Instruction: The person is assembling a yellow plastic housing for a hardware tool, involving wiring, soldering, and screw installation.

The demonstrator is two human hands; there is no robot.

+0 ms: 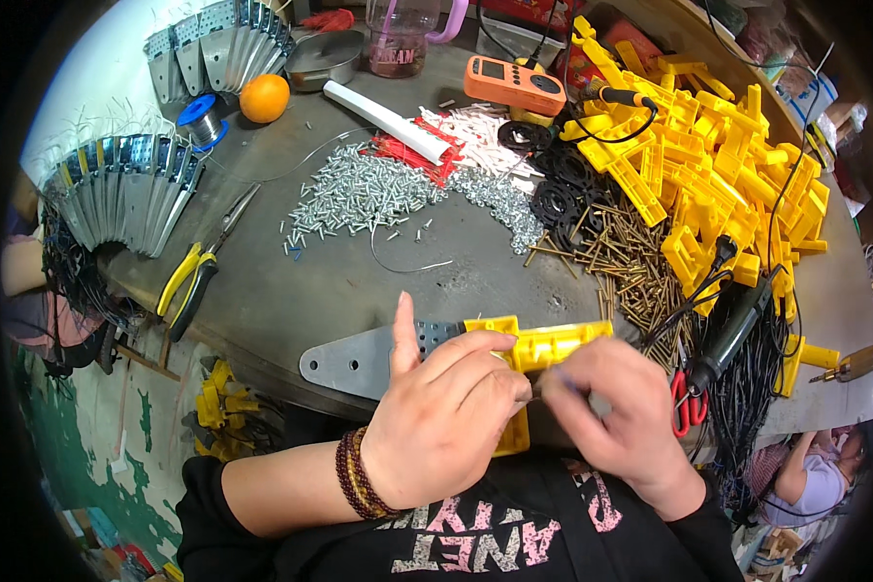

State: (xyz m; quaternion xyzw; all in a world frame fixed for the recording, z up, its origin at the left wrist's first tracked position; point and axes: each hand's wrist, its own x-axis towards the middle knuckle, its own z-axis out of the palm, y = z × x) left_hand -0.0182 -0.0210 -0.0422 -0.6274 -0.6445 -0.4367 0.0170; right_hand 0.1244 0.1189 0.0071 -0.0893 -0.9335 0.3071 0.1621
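Note:
Just in front of me, my left hand (pixel 456 417), with a beaded bracelet at its wrist, is closed round a yellow plastic housing (pixel 565 341), one finger sticking up. A grey tapered metal plate (pixel 354 363) with holes extends leftward from under that hand, against the housing's left end. My right hand (pixel 621 417) is beside the housing's right part, its fingers curled together in a pinch. Motion blurs those fingertips, and whatever they hold is hidden. Part of the housing also shows below my left hand.
Silver screws (pixel 359 194), brass-coloured screws (pixel 640 272), black rings (pixel 558 199) and yellow housings (pixel 727 175) lie in piles beyond my hands. Pliers (pixel 204 262) rest at left. A soldering iron (pixel 732 335) and red-handled scissors (pixel 689 403) are at right. Metal plates (pixel 131 194) stand fanned at far left.

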